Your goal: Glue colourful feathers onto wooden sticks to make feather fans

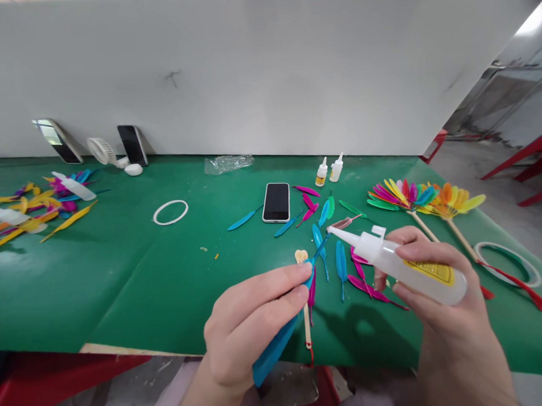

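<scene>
Your left grip point(253, 320) pinches the blue feather point(277, 349), its long axis slanting from the tabletop's point(203, 301) near edge up and rightward, quill point(320, 249) away from you. Your right grip point(458, 317) is wrapped around the squeeze bottle point(409, 272), whose nozzle point(342, 236) points left at the quill's tip; whether they touch, I cannot tell. Beneath, a wooden stick point(307, 324) lies by the near edge; a white panel point(269, 71) stands along the far edge.
</scene>
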Demonstrator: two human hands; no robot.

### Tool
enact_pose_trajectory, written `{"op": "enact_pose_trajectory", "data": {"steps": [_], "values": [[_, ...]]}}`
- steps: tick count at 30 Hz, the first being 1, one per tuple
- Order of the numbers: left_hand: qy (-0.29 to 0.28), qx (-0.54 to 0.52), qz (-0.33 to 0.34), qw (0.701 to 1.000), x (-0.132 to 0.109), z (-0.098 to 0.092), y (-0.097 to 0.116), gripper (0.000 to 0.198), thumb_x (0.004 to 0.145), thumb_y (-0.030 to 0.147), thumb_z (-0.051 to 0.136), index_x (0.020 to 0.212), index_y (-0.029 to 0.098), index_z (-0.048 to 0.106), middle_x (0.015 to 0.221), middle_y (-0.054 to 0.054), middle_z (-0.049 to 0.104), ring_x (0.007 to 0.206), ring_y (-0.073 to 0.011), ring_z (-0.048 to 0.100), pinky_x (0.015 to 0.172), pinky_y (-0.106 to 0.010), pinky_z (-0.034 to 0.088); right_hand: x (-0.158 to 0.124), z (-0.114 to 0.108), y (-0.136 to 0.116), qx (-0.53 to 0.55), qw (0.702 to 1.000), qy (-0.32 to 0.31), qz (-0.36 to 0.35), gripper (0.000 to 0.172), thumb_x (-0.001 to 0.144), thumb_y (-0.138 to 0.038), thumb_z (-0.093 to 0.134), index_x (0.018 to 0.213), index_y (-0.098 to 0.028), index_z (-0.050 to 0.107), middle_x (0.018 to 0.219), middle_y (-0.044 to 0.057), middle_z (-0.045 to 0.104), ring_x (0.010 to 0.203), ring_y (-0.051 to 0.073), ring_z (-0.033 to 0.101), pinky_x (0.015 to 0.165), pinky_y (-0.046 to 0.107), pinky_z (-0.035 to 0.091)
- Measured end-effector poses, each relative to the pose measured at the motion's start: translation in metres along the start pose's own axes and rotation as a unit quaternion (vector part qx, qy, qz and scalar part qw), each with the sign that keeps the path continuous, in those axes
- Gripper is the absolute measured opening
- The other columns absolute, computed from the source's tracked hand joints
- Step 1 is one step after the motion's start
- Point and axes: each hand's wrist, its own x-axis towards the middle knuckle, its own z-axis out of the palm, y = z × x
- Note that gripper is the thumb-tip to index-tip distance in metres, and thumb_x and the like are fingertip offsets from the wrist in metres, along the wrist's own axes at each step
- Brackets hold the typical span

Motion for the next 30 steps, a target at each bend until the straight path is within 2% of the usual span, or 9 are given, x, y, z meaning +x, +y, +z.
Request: {"op": "enact_pose_trajectory", "data": {"steps": [3, 9, 15, 20, 25, 30], "values": [[0.046, 0.010, 0.009, 0.999, 0.003, 0.000, 0.000, 0.024, 0.086, 0.011, 0.051, 0.107, 0.018, 0.061, 0.120, -0.003, 0.059, 0.100, -0.0174, 0.062, 0.081, -0.026, 0.057, 0.000, 0.000, 0.000, -0.005, 1.000, 0.000, 0.002, 0.039, 0.070, -0.008, 0.064, 0.102, -0.030, 0.061, 0.094, 0.006, 0.050, 0.086, 0.021, 0.052, 0.052, 0.030, 0.047], [0.031, 0.025, 0.033, 0.999, 0.007, -0.002, 0.000, 0.022, 0.088, 0.015, 0.048, 0.104, 0.015, 0.063, 0.118, -0.005, 0.061, 0.100, -0.0174, 0.062, 0.079, -0.024, 0.057, 0.001, 0.001, -0.002, -0.014, 1.000, -0.002, 0.001, 0.040, 0.069, -0.007, 0.063, 0.102, -0.031, 0.061, 0.093, 0.005, 0.050, 0.085, 0.021, 0.052, 0.052, 0.029, 0.046], [0.041, 0.048, 0.060, 0.996, 0.011, -0.002, 0.000, 0.021, 0.089, 0.015, 0.047, 0.099, 0.013, 0.065, 0.115, -0.006, 0.063, 0.097, -0.0171, 0.063, 0.075, -0.023, 0.058, 0.001, 0.001, -0.006, -0.030, 0.999, -0.037, -0.014, 0.041, 0.070, -0.007, 0.061, 0.103, -0.032, 0.061, 0.090, 0.004, 0.048, 0.082, 0.020, 0.052, 0.056, 0.031, 0.045], [0.043, 0.052, 0.049, 0.997, 0.010, -0.001, 0.000, 0.021, 0.089, 0.016, 0.047, 0.099, 0.014, 0.065, 0.114, -0.006, 0.063, 0.097, -0.0178, 0.063, 0.074, -0.025, 0.059, 0.001, 0.000, -0.008, -0.009, 0.998, -0.050, -0.022, 0.041, 0.072, -0.009, 0.060, 0.106, -0.032, 0.059, 0.094, 0.005, 0.047, 0.084, 0.021, 0.052, 0.054, 0.032, 0.047], [0.045, 0.045, 0.059, 0.996, 0.010, -0.003, 0.000, 0.021, 0.088, 0.015, 0.048, 0.098, 0.012, 0.065, 0.115, -0.007, 0.063, 0.098, -0.0174, 0.063, 0.076, -0.024, 0.058, 0.000, 0.003, -0.007, 0.006, 1.000, -0.019, -0.007, 0.039, 0.072, -0.009, 0.061, 0.104, -0.030, 0.060, 0.095, 0.005, 0.048, 0.080, 0.019, 0.052, 0.050, 0.029, 0.047], [0.040, 0.041, 0.050, 0.997, 0.010, -0.002, -0.001, 0.021, 0.088, 0.014, 0.048, 0.101, 0.013, 0.064, 0.117, -0.006, 0.062, 0.100, -0.0170, 0.062, 0.078, -0.025, 0.057, 0.000, 0.006, -0.005, 0.007, 1.000, 0.006, -0.001, 0.038, 0.072, -0.009, 0.061, 0.104, -0.029, 0.061, 0.095, 0.005, 0.048, 0.082, 0.019, 0.052, 0.051, 0.030, 0.049]]}}
